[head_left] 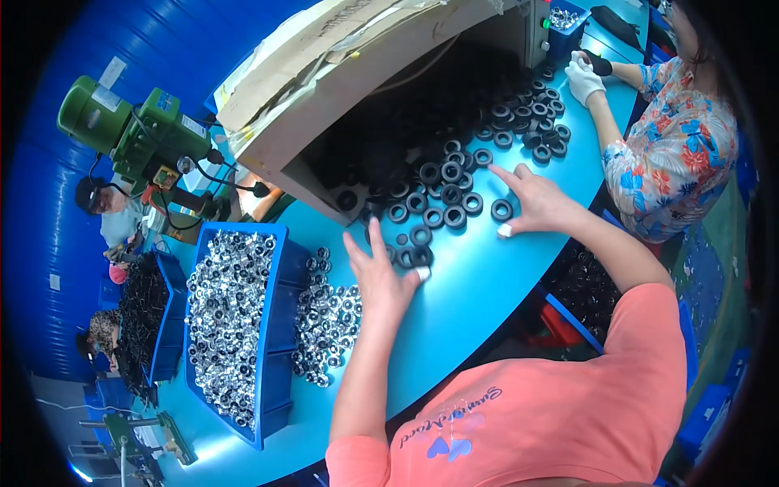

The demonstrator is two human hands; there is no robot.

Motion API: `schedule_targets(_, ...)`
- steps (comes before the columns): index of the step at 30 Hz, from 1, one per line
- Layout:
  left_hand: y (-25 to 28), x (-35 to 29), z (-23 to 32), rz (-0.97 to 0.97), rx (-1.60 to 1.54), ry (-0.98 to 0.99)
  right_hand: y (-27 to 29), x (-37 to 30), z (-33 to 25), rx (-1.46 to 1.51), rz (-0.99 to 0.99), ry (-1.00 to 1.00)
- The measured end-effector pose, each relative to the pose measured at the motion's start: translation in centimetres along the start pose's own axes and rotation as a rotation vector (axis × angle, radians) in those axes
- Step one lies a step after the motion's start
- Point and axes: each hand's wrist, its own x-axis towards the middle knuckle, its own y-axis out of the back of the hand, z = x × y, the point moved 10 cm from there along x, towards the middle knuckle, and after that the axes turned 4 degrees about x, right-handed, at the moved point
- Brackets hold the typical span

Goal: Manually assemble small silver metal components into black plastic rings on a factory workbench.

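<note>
Black rings (451, 172), rubber-looking, lie in a loose heap on the blue-green tabletop (462, 284), spilling out of a box-like housing. My left hand (381, 280) is at the heap's near left edge, fingers spread and thumb beside a pair of rings. At the right side of the heap my right hand (535, 201) is spread too. Between its thumb and fingers one ring (501, 210) lies on the table, apparently ungripped. Both thumbs have white wrapping at the tip. Small shiny metal fittings (326, 325) are piled to the left of my left forearm.
A blue bin (272, 341) full of metal fittings stands at left, with another bin (166, 325) of dark parts beyond it. The housing (324, 105) rises behind the rings. A green machine (154, 134) is far left. At right a co-worker's gloved hand (583, 81) is near the rings.
</note>
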Motion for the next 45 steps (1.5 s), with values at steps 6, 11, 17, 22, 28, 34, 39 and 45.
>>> schedule_targets(6, -3.6, 5.2, 0.0, -0.001, -0.067, 0.145, -3.1, 6.5, -3.1, 0.123, 0.139, 0.086)
schedule_targets(11, -4.6, 8.4, -2.0, 0.110, -0.315, 0.252, -2.7, 9.1, -4.6, 0.310, 0.235, 0.174)
schedule_targets(17, -4.8, 14.3, 2.3, 0.077, -0.997, 0.228, 0.2, 16.2, -4.4, 0.694, 0.308, 0.024)
schedule_targets(22, 1.7, 19.9, 4.1, 0.145, -1.289, -0.022, 3.2, 24.8, -5.5, 1.207, 0.202, -0.092)
schedule_targets(28, 2.1, 8.1, -3.2, 0.322, -0.381, -0.038, 3.5, 21.2, -1.6, 0.686, 0.474, 0.145)
schedule_targets(34, 5.0, 9.3, -6.6, 0.529, -0.452, 0.090, 0.7, 10.1, -3.6, 0.194, 0.305, 0.270)
schedule_targets(39, 6.3, 12.0, -8.6, 0.589, -0.278, 0.147, -3.2, 11.4, -8.4, -0.017, 0.248, 0.282)
schedule_targets(45, 6.6, 11.4, -6.1, 0.640, -0.156, 0.131, -1.0, 14.6, -6.4, 0.038, 0.419, 0.271)
